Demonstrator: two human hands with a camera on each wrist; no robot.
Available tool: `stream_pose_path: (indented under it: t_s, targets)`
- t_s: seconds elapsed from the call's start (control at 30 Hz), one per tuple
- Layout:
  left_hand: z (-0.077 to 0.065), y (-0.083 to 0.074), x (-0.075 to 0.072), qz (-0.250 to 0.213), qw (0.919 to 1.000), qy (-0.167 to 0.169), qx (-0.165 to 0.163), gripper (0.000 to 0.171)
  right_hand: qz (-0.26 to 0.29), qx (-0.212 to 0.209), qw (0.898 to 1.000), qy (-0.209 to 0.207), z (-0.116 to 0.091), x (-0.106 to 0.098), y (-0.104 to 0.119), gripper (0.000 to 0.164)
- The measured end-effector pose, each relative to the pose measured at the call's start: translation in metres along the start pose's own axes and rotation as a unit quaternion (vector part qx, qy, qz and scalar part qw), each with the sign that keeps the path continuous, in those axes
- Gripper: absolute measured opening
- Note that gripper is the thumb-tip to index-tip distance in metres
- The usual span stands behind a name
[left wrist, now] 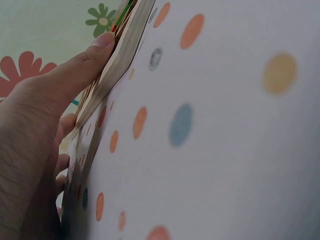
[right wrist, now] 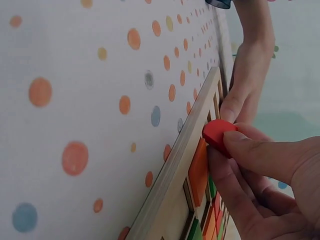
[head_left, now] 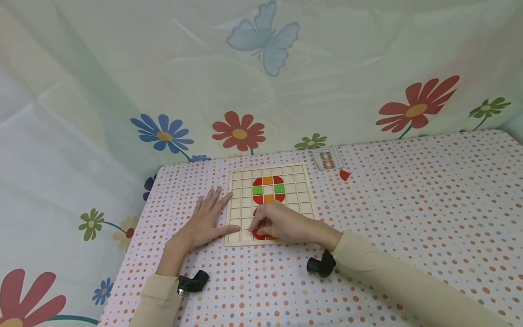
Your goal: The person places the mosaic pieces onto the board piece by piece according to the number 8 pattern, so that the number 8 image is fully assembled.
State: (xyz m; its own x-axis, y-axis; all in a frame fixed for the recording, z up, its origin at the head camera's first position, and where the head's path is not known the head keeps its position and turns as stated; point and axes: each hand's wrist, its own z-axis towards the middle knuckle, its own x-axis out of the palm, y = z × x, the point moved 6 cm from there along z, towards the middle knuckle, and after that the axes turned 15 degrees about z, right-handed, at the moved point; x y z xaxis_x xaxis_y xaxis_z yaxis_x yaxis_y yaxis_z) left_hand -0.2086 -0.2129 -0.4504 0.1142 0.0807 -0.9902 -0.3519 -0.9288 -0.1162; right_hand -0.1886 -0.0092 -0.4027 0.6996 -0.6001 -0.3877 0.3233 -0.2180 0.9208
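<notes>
A square wooden grid board [head_left: 300, 196] lies on the dotted cloth, holding red rounded-corner pieces, orange pieces [head_left: 267, 180] and green pieces [head_left: 279, 189] in a ring. Over the board's near part, my right hand [head_left: 282, 222] pinches a red quarter-round piece [right wrist: 218, 133] between thumb and fingers. In the right wrist view that piece is tilted above the grid, beside an orange piece [right wrist: 198, 167] near the board's edge. With fingers spread, my left hand [head_left: 203, 222] rests at the board's left side, thumb on its edge. My right hand hides part of the lower pattern.
A small pattern card [head_left: 333, 156] lies past the board's far right corner, with a loose red quarter-round piece [head_left: 344, 175] just in front of it. Black wrist devices [head_left: 194, 281] are on both forearms. A flowered curtain [head_left: 180, 72] rises behind the table.
</notes>
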Motion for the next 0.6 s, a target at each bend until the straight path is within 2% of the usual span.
stream_pose_path:
  t_s: [0.33,0.6]
  targets:
    - [-0.0004,0.0003,-0.0006,-0.001,1.0000,-0.001,-0.001,0.099,-0.059,-0.004,0.998,0.017,0.0028,0.0026,0.0024,0.017]
    - [-0.0008,0.0005,-0.0004,0.002,1.0000,0.001,-0.001,0.100,-0.115,0.008,0.992,0.043,0.0055,0.0061,0.0057,0.015]
